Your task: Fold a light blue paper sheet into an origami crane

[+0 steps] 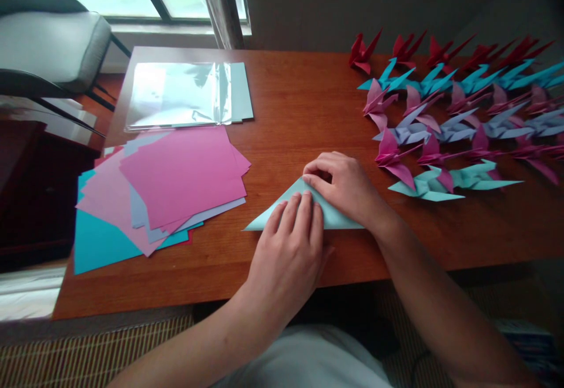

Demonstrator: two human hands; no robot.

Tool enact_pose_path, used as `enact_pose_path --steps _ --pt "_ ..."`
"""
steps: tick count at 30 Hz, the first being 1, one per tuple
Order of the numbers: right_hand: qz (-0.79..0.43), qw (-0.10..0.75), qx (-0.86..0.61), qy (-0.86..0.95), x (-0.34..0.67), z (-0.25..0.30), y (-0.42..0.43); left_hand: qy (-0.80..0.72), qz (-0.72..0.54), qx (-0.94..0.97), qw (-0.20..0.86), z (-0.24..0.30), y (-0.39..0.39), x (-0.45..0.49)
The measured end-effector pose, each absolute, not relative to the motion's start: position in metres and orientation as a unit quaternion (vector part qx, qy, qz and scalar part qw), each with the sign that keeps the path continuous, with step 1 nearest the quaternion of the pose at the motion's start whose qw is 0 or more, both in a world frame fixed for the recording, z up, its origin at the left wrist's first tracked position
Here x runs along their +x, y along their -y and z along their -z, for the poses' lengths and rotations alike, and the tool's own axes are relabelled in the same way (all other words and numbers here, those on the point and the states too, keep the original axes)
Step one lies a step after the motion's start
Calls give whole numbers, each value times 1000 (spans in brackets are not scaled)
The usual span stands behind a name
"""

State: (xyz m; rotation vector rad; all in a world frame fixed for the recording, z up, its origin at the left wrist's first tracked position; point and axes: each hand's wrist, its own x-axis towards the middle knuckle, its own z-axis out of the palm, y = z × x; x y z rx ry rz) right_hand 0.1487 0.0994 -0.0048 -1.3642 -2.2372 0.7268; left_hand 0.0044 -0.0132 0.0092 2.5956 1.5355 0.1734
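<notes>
"Where's the paper from where you're standing?"

"The pale green paper (pixel 337 216) is on the table (pixel 304 100), folded into a triangle, between the loose sheets (pixel 189 176) and the paper birds (pixel 429 184)."

"And the hands?"

"The left hand (pixel 288 244) lies flat, fingers stretched over the triangle. The right hand (pixel 346 182) is curled, thumb and forefinger pinching the top corner."

"What makes it a good fold?"

"I'd match the layers exactly at that corner, keep the left fingers firm so nothing slides, then crease the long near edge from the middle outward. Sloppy corners would likely skew every later fold."
</notes>
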Motion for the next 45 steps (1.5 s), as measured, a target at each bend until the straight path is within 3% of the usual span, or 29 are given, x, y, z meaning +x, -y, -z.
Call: enact_pose_path --steps 14,23,45 --pt "-233 229 -507 797 150 6 -95 -508 -46 859 47 -10 11 8" --pt "-258 182 -473 823 155 5 -97 -509 -32 860 37 -9 16 10" --pt "-251 181 -474 824 153 5 -98 -522 -29 853 18 6 53 15"
